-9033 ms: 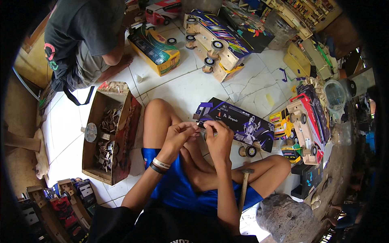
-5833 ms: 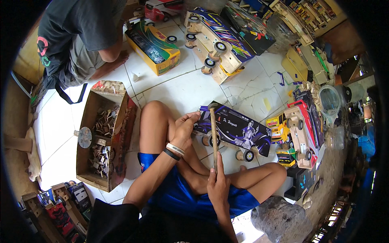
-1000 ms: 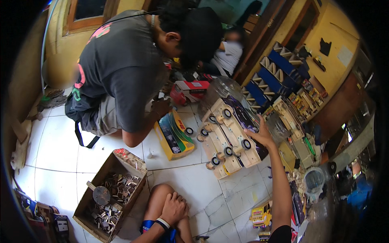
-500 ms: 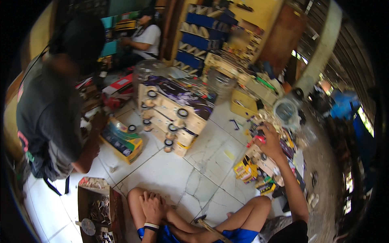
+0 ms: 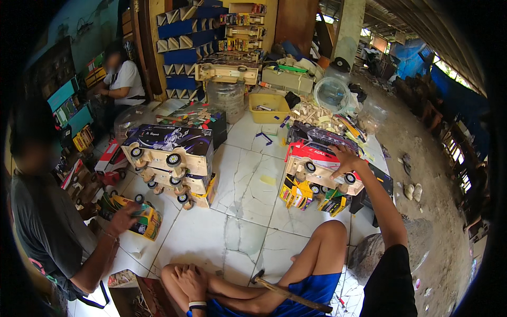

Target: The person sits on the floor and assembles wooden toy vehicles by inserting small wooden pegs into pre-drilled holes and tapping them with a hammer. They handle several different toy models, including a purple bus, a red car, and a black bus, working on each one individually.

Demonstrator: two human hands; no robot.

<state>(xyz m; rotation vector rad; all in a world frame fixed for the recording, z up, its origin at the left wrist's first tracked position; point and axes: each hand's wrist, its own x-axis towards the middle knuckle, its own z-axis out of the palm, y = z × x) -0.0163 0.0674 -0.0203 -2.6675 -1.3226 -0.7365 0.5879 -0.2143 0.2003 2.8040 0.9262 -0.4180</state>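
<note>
My right hand [image 5: 346, 162] reaches out to the right, fingers spread, at a red toy truck [image 5: 325, 153]. That truck lies on its side on top of other toy trucks, its wooden underside and black wheels toward me. Whether the fingertips touch it I cannot tell. Below it sit a yellow toy truck [image 5: 296, 193] and a green-and-yellow one [image 5: 332, 203]. My left hand [image 5: 190, 281] lies flat on my bent leg, holding nothing. Across my lap rests a hammer [image 5: 290, 294] with a wooden handle.
Wooden toy trucks [image 5: 171, 158] are stacked on their sides at centre left. A co-worker [image 5: 53, 222] sits at the left, one hand over a green-and-yellow truck [image 5: 140, 216]. A yellow bin [image 5: 268, 108], wood scraps [image 5: 311, 113] and a cardboard box [image 5: 140, 296] stand around.
My view has levelled and swung. The fingers of my right hand, earlier curled at something red, are now spread over the red truck. My left hand stays on my leg.
</note>
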